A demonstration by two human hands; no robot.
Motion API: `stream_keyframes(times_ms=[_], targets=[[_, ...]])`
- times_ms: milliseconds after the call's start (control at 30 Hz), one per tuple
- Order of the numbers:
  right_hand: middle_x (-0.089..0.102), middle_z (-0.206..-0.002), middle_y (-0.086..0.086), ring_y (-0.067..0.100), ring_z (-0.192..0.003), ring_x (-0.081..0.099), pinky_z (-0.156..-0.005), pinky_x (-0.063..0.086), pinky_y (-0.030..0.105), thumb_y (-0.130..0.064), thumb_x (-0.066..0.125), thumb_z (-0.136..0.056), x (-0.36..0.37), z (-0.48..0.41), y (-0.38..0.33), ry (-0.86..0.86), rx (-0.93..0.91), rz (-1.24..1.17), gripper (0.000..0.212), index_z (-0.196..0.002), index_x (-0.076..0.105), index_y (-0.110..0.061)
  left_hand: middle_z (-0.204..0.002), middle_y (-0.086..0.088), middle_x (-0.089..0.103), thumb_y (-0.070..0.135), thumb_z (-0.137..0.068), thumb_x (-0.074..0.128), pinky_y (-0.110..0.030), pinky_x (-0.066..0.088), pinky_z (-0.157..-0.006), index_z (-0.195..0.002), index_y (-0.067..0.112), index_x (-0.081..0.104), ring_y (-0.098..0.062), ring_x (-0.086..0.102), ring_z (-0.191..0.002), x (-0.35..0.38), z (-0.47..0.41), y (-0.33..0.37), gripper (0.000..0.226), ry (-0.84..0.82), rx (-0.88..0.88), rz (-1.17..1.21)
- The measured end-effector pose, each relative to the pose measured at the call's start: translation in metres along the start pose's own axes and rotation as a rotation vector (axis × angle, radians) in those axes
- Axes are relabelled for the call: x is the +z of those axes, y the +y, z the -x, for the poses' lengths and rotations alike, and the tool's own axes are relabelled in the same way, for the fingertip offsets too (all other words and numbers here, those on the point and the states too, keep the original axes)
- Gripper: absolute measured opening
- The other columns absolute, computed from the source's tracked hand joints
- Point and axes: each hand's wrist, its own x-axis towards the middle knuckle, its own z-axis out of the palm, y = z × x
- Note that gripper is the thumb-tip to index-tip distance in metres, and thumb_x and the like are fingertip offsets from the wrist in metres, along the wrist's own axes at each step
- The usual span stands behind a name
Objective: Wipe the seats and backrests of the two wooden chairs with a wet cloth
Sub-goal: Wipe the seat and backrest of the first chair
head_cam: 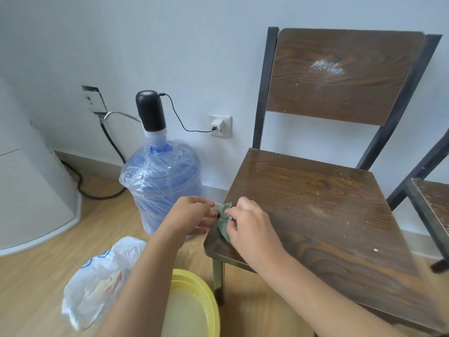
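Note:
A dark wooden chair [323, 205] with a grey metal frame stands against the wall. Crumbs and pale dust lie on its seat, and a white powdery patch marks its backrest [340, 74]. A small green cloth [224, 221] is bunched at the seat's front left corner. My right hand [250, 222] grips the cloth from the right, and my left hand [194, 215] pinches its left edge. Part of a second wooden chair [435, 203] shows at the right edge, its seat also speckled.
A yellow basin [209, 295] with water sits on the floor below my arms. Beside it lies a white plastic bag [97, 276]. A blue water jug [162, 183] with a black pump stands left of the chair, its cable plugged into a wall socket [220, 125]. A white appliance [29, 195] fills the left.

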Motion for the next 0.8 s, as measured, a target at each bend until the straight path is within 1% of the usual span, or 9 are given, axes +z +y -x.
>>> stream_keyframes(times_ms=[100, 167, 233, 300, 400, 533, 600, 700, 800], targets=[[0.051, -0.088, -0.001, 0.024, -0.089, 0.059, -0.075, 0.050, 0.035, -0.011, 0.060, -0.089, -0.006, -0.008, -0.003, -0.137, -0.040, -0.008, 0.020, -0.101, 0.076, -0.011, -0.094, -0.007, 0.074, 0.007, -0.096, 0.049, -0.033, 0.058, -0.074, -0.109, 0.013, 0.073, -0.018, 0.071, -0.075, -0.002, 0.003, -0.004, 0.028, 0.031, 0.030, -0.026], [0.059, -0.094, 0.003, 0.025, -0.087, 0.062, -0.076, 0.051, 0.033, -0.011, 0.060, -0.090, -0.009, -0.030, 0.013, -0.092, 0.046, 0.011, 0.019, -0.101, 0.077, -0.012, -0.098, -0.008, 0.075, 0.011, -0.098, 0.049, -0.038, 0.059, -0.080, -0.108, 0.013, 0.072, -0.024, 0.073, -0.083, -0.002, 0.004, -0.007, 0.026, 0.041, 0.031, -0.038], [0.060, -0.097, 0.004, 0.025, -0.086, 0.061, -0.077, 0.053, 0.034, -0.010, 0.062, -0.091, -0.008, -0.046, 0.024, -0.026, 0.122, 0.029, 0.018, -0.102, 0.076, -0.008, -0.102, -0.008, 0.076, 0.013, -0.098, 0.051, -0.041, 0.060, -0.085, -0.107, 0.015, 0.072, -0.028, 0.075, -0.092, -0.004, 0.006, -0.009, 0.023, 0.063, 0.026, -0.041], [0.058, -0.097, 0.004, 0.024, -0.085, 0.061, -0.077, 0.053, 0.036, -0.010, 0.061, -0.090, -0.003, -0.042, 0.017, -0.055, 0.105, 0.041, 0.016, -0.099, 0.075, -0.007, -0.102, -0.009, 0.076, 0.012, -0.097, 0.055, -0.038, 0.059, -0.081, -0.106, 0.015, 0.073, -0.025, 0.074, -0.087, -0.006, 0.006, -0.010, 0.020, 0.068, 0.027, -0.029], [0.056, -0.094, 0.003, 0.022, -0.087, 0.060, -0.076, 0.052, 0.034, -0.010, 0.060, -0.088, -0.004, -0.012, -0.002, -0.147, -0.018, 0.014, 0.015, -0.096, 0.073, -0.007, -0.096, -0.007, 0.078, 0.016, -0.097, 0.062, -0.032, 0.058, -0.073, -0.103, 0.015, 0.076, -0.016, 0.071, -0.074, -0.003, 0.009, -0.009, 0.015, 0.039, 0.038, -0.018], [0.050, -0.087, 0.005, 0.025, -0.085, 0.056, -0.068, 0.045, 0.035, -0.006, 0.058, -0.083, -0.022, 0.005, 0.007, -0.150, -0.054, 0.045, 0.009, -0.087, 0.066, -0.002, -0.093, -0.009, 0.076, 0.020, -0.094, 0.068, -0.035, 0.059, -0.075, -0.098, 0.018, 0.076, -0.019, 0.069, -0.076, 0.009, 0.002, -0.011, 0.009, 0.067, 0.058, -0.088], [0.047, -0.089, 0.003, 0.024, -0.083, 0.055, -0.066, 0.045, 0.033, -0.007, 0.058, -0.085, -0.032, 0.001, 0.040, -0.103, 0.024, 0.105, 0.006, -0.087, 0.063, -0.004, -0.094, -0.010, 0.075, 0.027, -0.088, 0.075, -0.039, 0.058, -0.076, -0.098, 0.023, 0.075, -0.022, 0.067, -0.079, 0.017, -0.005, -0.013, 0.011, 0.120, 0.082, -0.178], [0.052, -0.095, 0.004, 0.024, -0.085, 0.057, -0.071, 0.053, 0.041, -0.009, 0.057, -0.089, -0.058, -0.008, 0.115, -0.022, 0.222, 0.214, 0.009, -0.091, 0.064, -0.004, -0.091, 0.000, 0.072, 0.033, -0.083, 0.079, -0.040, 0.055, -0.080, -0.103, 0.027, 0.074, -0.024, 0.067, -0.087, 0.029, -0.006, -0.011, 0.022, 0.175, 0.132, -0.305], [0.057, -0.098, 0.005, 0.022, -0.087, 0.060, -0.074, 0.054, 0.035, -0.012, 0.061, -0.094, -0.099, -0.013, 0.193, 0.078, 0.405, 0.345, 0.013, -0.101, 0.069, -0.004, -0.087, 0.004, 0.070, 0.034, -0.085, 0.076, -0.040, 0.052, -0.084, -0.104, 0.028, 0.072, -0.026, 0.065, -0.091, 0.034, -0.006, -0.009, 0.020, 0.231, 0.175, -0.358]])
